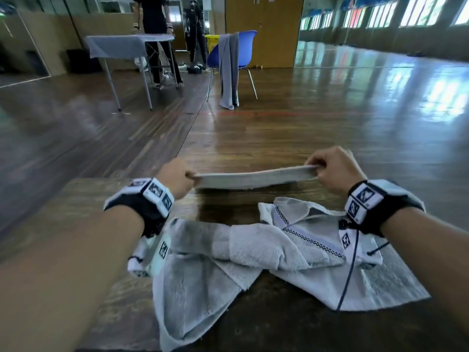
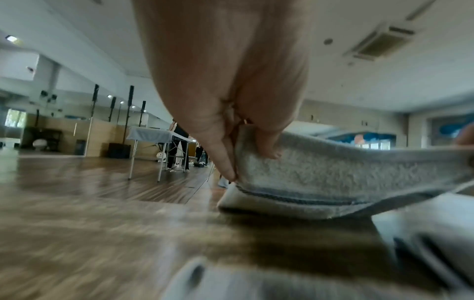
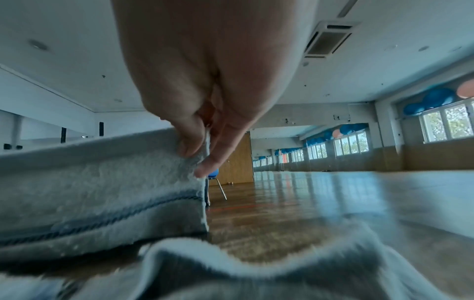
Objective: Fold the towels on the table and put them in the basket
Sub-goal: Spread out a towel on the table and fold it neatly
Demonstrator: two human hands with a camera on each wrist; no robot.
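A pale grey towel [image 1: 253, 177] hangs stretched between my two hands above the far part of the wooden table [image 1: 63, 214]. My left hand [image 1: 189, 175] pinches its left top corner, thumb and fingers closed on the cloth [image 2: 333, 172]. My right hand [image 1: 316, 168] pinches the right top corner [image 3: 102, 182]. The towel's lower edge, with a dark stitched stripe, reaches down to the table. Nearer me, more crumpled pale towels [image 1: 253, 250] with a checkered stripe lie under my forearms. No basket shows on my table.
Beyond the table's far edge is open wooden floor. A blue chair [image 1: 243, 52] draped with a grey cloth stands ahead, a yellow basket [image 1: 212, 43] behind it. At the back left a person stands at a second table [image 1: 127, 45] covered with a towel.
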